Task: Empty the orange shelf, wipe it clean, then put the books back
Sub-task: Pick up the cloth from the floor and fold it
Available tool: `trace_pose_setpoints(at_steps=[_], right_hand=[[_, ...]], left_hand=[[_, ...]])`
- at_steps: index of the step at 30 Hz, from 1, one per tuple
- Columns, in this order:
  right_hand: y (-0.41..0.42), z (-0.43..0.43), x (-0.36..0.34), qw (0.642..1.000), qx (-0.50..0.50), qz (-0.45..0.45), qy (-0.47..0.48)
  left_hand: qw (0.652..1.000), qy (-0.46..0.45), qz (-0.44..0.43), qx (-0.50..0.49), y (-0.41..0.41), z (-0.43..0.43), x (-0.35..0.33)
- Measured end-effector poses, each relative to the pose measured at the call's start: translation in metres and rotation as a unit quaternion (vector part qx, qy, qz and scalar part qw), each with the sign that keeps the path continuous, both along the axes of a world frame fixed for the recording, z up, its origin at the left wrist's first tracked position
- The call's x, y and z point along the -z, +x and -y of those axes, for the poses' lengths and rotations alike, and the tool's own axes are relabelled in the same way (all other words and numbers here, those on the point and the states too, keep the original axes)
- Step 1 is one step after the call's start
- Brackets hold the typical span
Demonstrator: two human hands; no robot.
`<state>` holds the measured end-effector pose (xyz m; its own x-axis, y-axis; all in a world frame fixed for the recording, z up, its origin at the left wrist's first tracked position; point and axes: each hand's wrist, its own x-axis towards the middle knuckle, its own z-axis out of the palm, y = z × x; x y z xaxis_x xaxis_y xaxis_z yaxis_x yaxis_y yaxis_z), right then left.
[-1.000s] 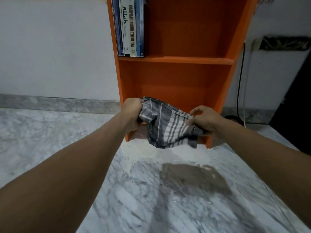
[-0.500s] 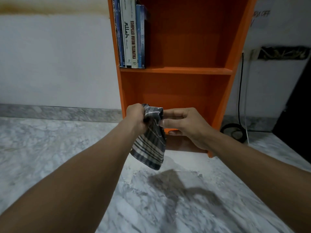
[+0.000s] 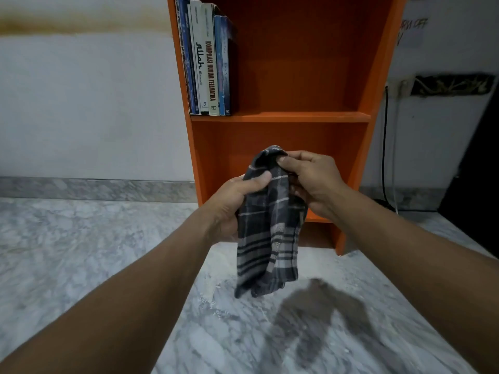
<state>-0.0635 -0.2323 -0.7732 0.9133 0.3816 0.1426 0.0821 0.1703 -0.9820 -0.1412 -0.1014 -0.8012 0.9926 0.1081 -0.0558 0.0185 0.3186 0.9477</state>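
Counts: one cloth, two hands, one shelf unit, one row of books.

- Cloth (image 3: 270, 238): grey plaid, held in the air in front of the lower compartment, its loose end hanging toward the floor without touching it.
- Left hand (image 3: 232, 209): fingers curled round the cloth's mid-part, thumb laid across the front.
- Right hand (image 3: 314, 182): pinched the bunched top fold between thumb and fingertips.
- Orange shelf (image 3: 297, 117): stood on the floor against the wall; two compartments were in view. The lower one held nothing that I could see.
- Books (image 3: 209, 63): upright at the left end of the upper compartment, touching the side panel. I counted at least six spines; the thin ones at the left blurred together.

Surface: grey-white marble floor (image 3: 81, 252), with a matching skirting strip (image 3: 94, 188) along a pale wall (image 3: 81, 103). The cloth's shadow (image 3: 318, 314) lay on the floor. One black cable (image 3: 383, 147) ran down the wall right of the shelf.
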Motion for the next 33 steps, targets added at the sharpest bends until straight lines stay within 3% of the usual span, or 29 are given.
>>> trace_pose_setpoints(at_steps=[3, 5, 9, 14, 19, 22, 27, 30, 33], right_hand=[[0.005, 0.008, -0.006, 0.999, 0.034, 0.022, -0.023], [0.01, 0.013, -0.009, 0.997, 0.049, 0.038, -0.042], [0.017, 0.019, -0.009, 0.971, 0.073, 0.155, -0.166], [0.024, 0.018, -0.044, 0.95, 0.024, 0.236, -0.205], [0.032, -0.011, -0.103, 0.92, -0.023, 0.295, -0.255], [0.043, -0.039, -0.157, 0.915, -0.013, 0.3, -0.269], [0.048, -0.093, -0.312, 0.912, -0.058, 0.294, -0.281], [0.037, -0.122, -0.426, 0.926, -0.094, 0.29, -0.223], [0.02, -0.15, -0.547, 0.902, -0.131, 0.346, -0.221]], left_hand=[[0.995, 0.031, -0.009, -0.089, 0.005, -0.003, 0.002], [0.981, 0.123, -0.002, -0.151, 0.009, -0.008, 0.005], [0.899, 0.371, 0.044, -0.229, 0.02, -0.021, -0.006], [0.818, 0.515, 0.034, -0.253, 0.024, -0.048, -0.057], [0.786, 0.544, 0.038, -0.29, 0.03, -0.074, -0.121], [0.798, 0.54, 0.018, -0.268, 0.031, -0.09, -0.177], [0.767, 0.56, -0.01, -0.312, 0.022, -0.143, -0.326], [0.778, 0.533, -0.018, -0.333, 0.003, -0.17, -0.439], [0.763, 0.527, -0.048, -0.372, -0.016, -0.2, -0.555]])
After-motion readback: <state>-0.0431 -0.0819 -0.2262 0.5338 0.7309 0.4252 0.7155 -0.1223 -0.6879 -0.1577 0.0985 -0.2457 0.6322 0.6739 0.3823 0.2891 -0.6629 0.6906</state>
